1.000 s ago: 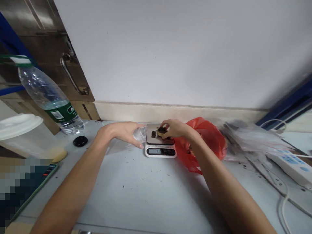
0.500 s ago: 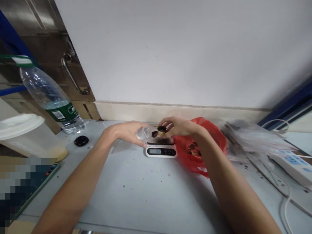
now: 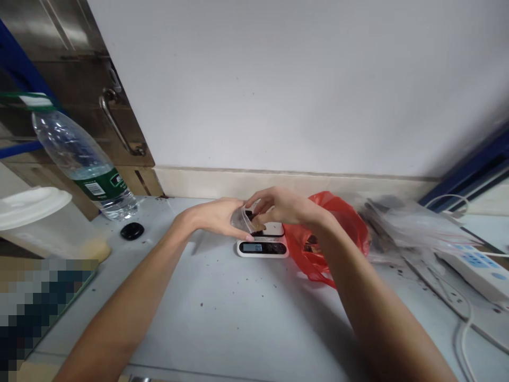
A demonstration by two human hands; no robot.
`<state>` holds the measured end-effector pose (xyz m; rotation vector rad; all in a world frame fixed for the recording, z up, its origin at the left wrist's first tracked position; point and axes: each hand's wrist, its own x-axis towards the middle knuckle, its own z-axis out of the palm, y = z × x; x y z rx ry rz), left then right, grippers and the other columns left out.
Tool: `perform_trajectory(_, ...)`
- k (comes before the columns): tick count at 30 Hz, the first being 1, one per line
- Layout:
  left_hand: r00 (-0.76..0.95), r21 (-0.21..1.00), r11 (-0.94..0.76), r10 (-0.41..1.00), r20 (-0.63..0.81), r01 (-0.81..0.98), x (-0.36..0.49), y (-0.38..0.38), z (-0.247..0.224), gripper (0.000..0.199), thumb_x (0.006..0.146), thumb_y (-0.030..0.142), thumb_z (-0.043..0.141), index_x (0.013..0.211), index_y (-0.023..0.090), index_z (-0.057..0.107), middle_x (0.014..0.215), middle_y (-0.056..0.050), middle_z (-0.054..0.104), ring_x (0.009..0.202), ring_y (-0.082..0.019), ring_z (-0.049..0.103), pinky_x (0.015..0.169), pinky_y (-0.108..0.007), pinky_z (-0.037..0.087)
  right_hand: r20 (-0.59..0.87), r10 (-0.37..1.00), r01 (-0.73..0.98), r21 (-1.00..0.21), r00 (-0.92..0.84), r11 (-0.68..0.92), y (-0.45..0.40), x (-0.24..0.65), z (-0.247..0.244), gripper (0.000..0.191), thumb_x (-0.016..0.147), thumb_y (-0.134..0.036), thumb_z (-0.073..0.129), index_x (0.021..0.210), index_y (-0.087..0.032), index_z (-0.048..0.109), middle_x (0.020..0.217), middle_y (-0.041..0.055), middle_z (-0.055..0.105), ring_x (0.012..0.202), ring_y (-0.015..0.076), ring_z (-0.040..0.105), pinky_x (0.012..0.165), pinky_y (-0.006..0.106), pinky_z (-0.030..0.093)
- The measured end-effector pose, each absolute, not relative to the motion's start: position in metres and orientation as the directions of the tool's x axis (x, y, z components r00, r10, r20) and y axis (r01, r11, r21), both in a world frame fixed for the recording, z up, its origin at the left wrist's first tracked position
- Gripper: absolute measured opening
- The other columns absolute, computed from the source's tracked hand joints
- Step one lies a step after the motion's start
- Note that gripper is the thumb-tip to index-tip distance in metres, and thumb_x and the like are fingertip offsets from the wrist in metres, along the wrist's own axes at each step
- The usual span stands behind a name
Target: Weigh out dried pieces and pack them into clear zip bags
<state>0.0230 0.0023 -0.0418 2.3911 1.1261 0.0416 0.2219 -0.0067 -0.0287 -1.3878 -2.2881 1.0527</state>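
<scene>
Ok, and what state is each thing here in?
Left hand: gripping clear bag
Clear bag: open
Right hand: holding brown piece
Scale: on, display lit
Red bag: open, not empty
Bottle: capped, part full
Tub: lid on
Power strip: live or not, can't tell

The small display (image 3: 253,248) on the front of the white scale (image 3: 262,255) shows digits that look like 09; a decimal point cannot be made out. The green label (image 3: 102,184) on the clear bottle (image 3: 71,143) bears a barcode (image 3: 94,188) and white lettering, too small to read.
</scene>
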Motion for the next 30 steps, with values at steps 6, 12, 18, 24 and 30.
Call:
perform_trajectory(6,0.653,0.434,-0.536,0.735,-0.182,0.724,0.022,0.006,-0.046,0.057,0.075,0.057,0.070,0.118,0.020,0.061,0.115,-0.008,0.071,0.099,-0.027,0.066,0.078,-0.031,0.047,-0.046,0.891,0.639,-0.715,-0.451,0.286,0.000,0.224,-0.034,0.021,0.081,-0.006,0.061,0.093,-0.019,0.071,0.095,0.0045,0.079,0.088,0.0177,0.073,0.077,0.025,0.054)
perform_trajectory(12,0.659,0.414,-0.549,0.728,-0.190,0.726,0.021,0.005,-0.045,0.054,0.075,0.058,0.070,0.114,0.021,0.064,0.116,-0.008,0.072,0.102,-0.027,0.064,0.082,-0.031,0.046,-0.260,0.915,0.889,-0.421,-0.308,0.180,0.002,0.227,-0.039,0.029,0.073,-0.021,0.078,0.101,-0.023,0.070,0.109,0.0064,0.076,0.086,0.0217,0.072,0.067,0.027,0.053)
perform_trajectory(18,0.619,0.362,-0.521,0.745,-0.248,0.773,0.021,0.003,-0.047,0.064,0.073,0.062,0.071,0.123,0.022,0.063,0.112,-0.008,0.073,0.104,-0.029,0.065,0.087,-0.033,0.045,-0.334,0.891,0.848,-0.520,-0.307,0.097,0.008,0.216,-0.050,0.026,0.070,-0.009,0.072,0.092,-0.022,0.065,0.078,0.0003,0.075,0.075,0.0200,0.072,0.061,0.025,0.051)
perform_trajectory(24,0.656,0.412,-0.540,0.722,-0.220,0.733,0.020,0.003,-0.045,0.058,0.073,0.055,0.073,0.122,0.025,0.063,0.105,-0.004,0.074,0.092,-0.026,0.067,0.076,-0.030,0.046,-0.357,0.835,0.611,-0.791,-0.419,-0.032,0.004,0.219,-0.047,0.026,0.071,0.001,0.069,0.074,-0.021,0.056,0.059,-0.0073,0.067,0.065,0.0127,0.069,0.069,0.023,0.053)
perform_trajectory(30,0.657,0.455,-0.528,0.731,-0.188,0.717,0.018,0.003,-0.041,0.053,0.076,0.057,0.070,0.117,0.024,0.062,0.097,-0.004,0.074,0.084,-0.023,0.068,0.071,-0.030,0.046,-0.178,0.852,0.280,-0.959,-0.492,-0.039,0.005,0.217,-0.049,0.022,0.075,-0.007,0.074,0.071,-0.019,0.056,0.067,-0.0025,0.072,0.070,0.0121,0.071,0.085,0.032,0.058)
